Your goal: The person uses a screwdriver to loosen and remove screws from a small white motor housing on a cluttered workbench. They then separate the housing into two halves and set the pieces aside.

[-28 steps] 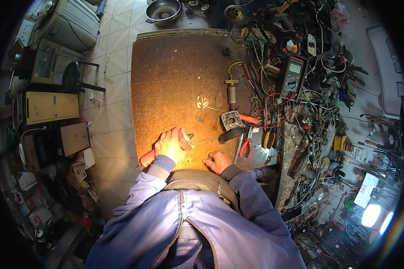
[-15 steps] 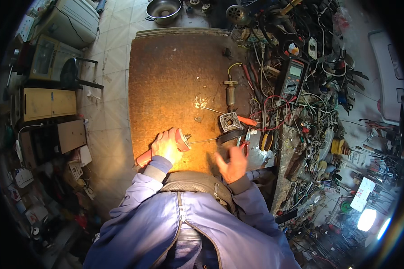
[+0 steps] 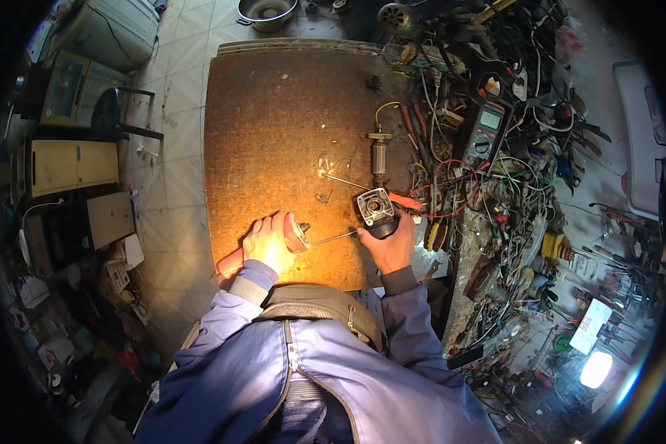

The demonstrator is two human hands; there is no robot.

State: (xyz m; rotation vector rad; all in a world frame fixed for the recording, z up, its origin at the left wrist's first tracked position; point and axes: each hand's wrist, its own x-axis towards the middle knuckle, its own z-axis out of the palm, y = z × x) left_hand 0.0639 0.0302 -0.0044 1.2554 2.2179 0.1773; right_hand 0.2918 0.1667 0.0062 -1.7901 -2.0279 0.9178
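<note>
My left hand (image 3: 268,243) grips a red-handled screwdriver (image 3: 294,237) near the front edge of the rusty brown workbench (image 3: 274,111). Its thin shaft points right toward a grey metal motor housing (image 3: 375,206) with a round hole in its square face. My right hand (image 3: 391,246) is wrapped around the dark lower body of that housing, holding it on the bench. A motor armature (image 3: 379,155) with a copper-coloured winding lies just beyond the housing, apart from both hands.
A dense tangle of wires, pliers and tools (image 3: 510,185) fills the bench's right side, with a multimeter (image 3: 483,130) among them. A metal pan (image 3: 265,9) sits on the tiled floor beyond the bench. Cabinets and boxes (image 3: 74,163) crowd the left. A bright lamp (image 3: 596,368) glows lower right.
My right hand moved from the bench's front edge up and forward, and now grips the motor housing. The left hand kept its hold on the screwdriver.
</note>
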